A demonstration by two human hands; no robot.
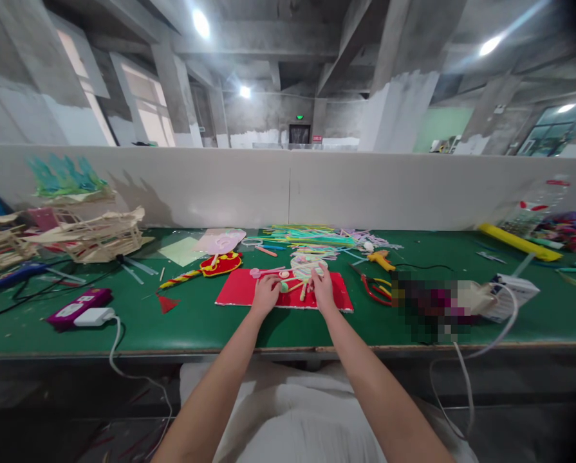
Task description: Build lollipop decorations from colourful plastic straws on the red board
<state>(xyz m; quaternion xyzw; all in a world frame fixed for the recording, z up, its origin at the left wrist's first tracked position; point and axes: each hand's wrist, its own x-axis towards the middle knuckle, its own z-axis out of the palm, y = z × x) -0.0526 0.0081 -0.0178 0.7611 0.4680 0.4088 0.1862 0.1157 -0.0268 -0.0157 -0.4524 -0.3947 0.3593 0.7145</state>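
Note:
A red rectangular board [239,287] lies flat on the green table in front of me. My left hand [266,293] rests on its left half, fingers bent and close together beside a small pale green disc [284,287]; what lies under the fingertips is hidden. My right hand [322,287] is at the board's right half, its bent fingers on the edge of a round pastel piece [303,263] that looks made of straws. Between the hands lie thin pale sticks [295,286]. Small pinkish discs, one a pink disc [254,273], sit near the board's far edge.
Behind the board lies a pile of pastel straws [311,239]. To the right are red-handled pliers [377,290] and a yellow glue gun [381,260]. Left stand a red-and-yellow ornament [222,263], a purple power strip [80,308] and a wooden stick model [92,235]. A partition [220,190] closes the back.

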